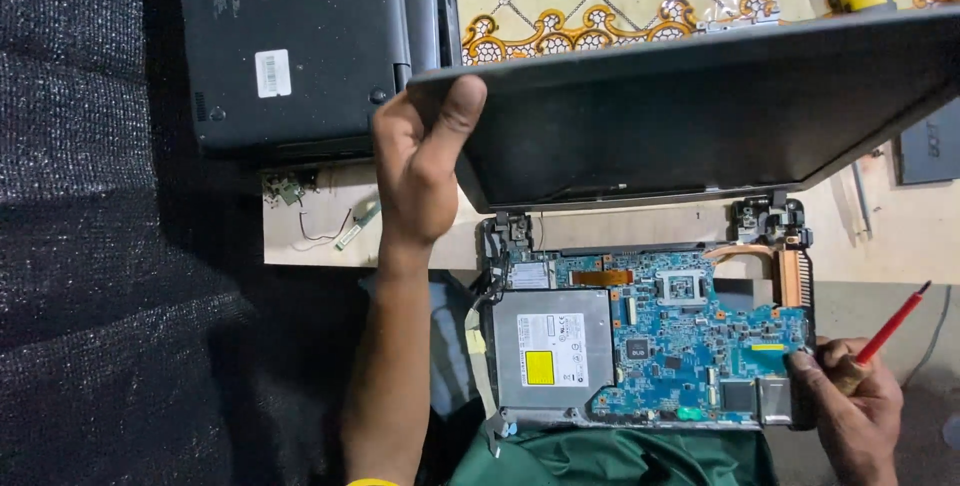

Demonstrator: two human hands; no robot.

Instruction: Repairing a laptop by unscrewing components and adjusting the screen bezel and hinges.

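Laptop (650, 346) with its bottom casing gone lies opened up at the near edge of the counter (900, 236), its blue circuit board (690, 346) and silver disc drive (553, 346) exposed. The person's left hand (420, 166) grips the corner of the raised screen lid (700, 106), thumb on top, fingers closed around its edge. The right hand (850, 411) rests on the base's right corner, fingers clenched on a red-handled screwdriver (893, 328). The base looks rigid and moderately heavy, but the bare board is fragile and best left untouched; the frame's edges and corners are the safer holds. The lid, carried only on its two hinges (768, 216), probably flexes, so support near a corner suits it. A second, closed black laptop (300, 46) lies upside down beyond.
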